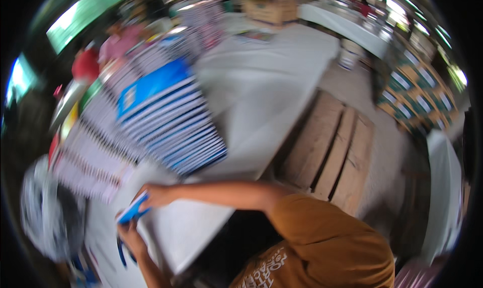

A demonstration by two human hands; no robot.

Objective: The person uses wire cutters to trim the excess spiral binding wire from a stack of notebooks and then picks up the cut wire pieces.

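Both my hands meet at the lower left, around a small blue-and-white flat item [133, 210] whose kind is too blurred to make out. From above, my right hand [157, 195] grips its upper end. My left hand [131, 234] closes on its lower end. A dark blue curved band [121, 252] hangs beside my left hand. Just beyond my hands, a tall stack of blue-covered notebooks [173, 119] leans on the white-covered table [261, 97]. Rows of spiral-bound notebooks [95, 160] lie left of it.
A clear plastic bag [48, 212] sits at the left edge. Wooden planks [327, 147] stand right of the table, with stacked cartons [417, 94] and a white bucket [350, 54] beyond. An open cardboard box [269, 7] rests at the far end. A person in pink [121, 42] is across.
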